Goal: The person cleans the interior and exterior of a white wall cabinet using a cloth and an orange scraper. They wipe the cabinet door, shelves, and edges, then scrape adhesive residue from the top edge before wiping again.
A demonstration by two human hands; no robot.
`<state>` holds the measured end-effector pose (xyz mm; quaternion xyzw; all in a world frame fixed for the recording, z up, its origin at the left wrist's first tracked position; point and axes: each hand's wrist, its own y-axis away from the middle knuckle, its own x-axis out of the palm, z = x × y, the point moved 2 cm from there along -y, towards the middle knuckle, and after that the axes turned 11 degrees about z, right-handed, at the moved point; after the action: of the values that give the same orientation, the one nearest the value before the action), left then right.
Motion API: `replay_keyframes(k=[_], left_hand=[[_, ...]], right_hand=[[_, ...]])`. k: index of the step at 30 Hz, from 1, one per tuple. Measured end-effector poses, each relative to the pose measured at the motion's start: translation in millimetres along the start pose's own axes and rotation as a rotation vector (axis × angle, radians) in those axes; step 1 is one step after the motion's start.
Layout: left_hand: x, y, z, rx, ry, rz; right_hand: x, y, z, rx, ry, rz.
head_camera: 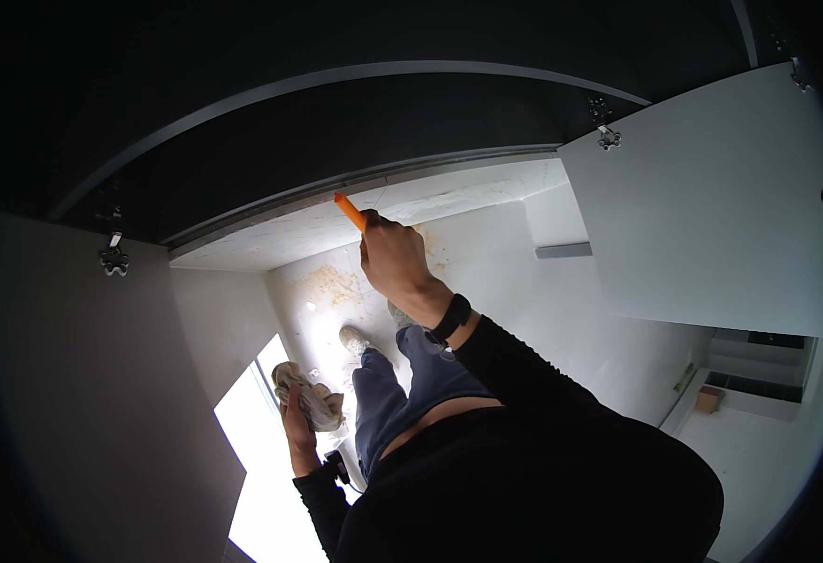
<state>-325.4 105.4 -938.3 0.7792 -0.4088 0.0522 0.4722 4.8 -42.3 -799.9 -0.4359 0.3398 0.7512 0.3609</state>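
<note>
My right hand (397, 257) is closed around an orange tool (350, 211), whose flat tip points at the front edge of a dark cabinet (376, 116). The tip is at or just short of the pale edge strip (355, 187); contact cannot be told. Most of the tool's handle is hidden in my fist, so its exact kind is unclear. Lower down on the left, my left hand (297, 422) holds a crumpled, stained cloth (313, 401), away from the cabinet.
Cabinet doors stand open at the left (88, 366) and right (700, 197), with metal hinges (114, 260) showing. The pale floor (496, 281) bears brownish dust (327, 285) near my shoe (355, 340). Bright light enters through an opening (264, 450) at lower left.
</note>
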Motion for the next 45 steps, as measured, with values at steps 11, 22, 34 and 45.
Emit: replay_keyframes(k=[11,22,34,45], left_hand=[[-28,1,-2,0.001,-0.026,-0.033],[-35,2,-6,0.026,-0.013,-0.014],[-53,2,-1,0.031,0.022,0.02],[-45,3,-7,0.049,0.026,0.001]], right_hand=[[22,-9,15,0.035,0.159,-0.163],[35,-10,56,-0.096,0.017,-0.138],[14,0,-24,0.167,0.151,-0.19],[43,-14,51,0.022,0.183,-0.206]])
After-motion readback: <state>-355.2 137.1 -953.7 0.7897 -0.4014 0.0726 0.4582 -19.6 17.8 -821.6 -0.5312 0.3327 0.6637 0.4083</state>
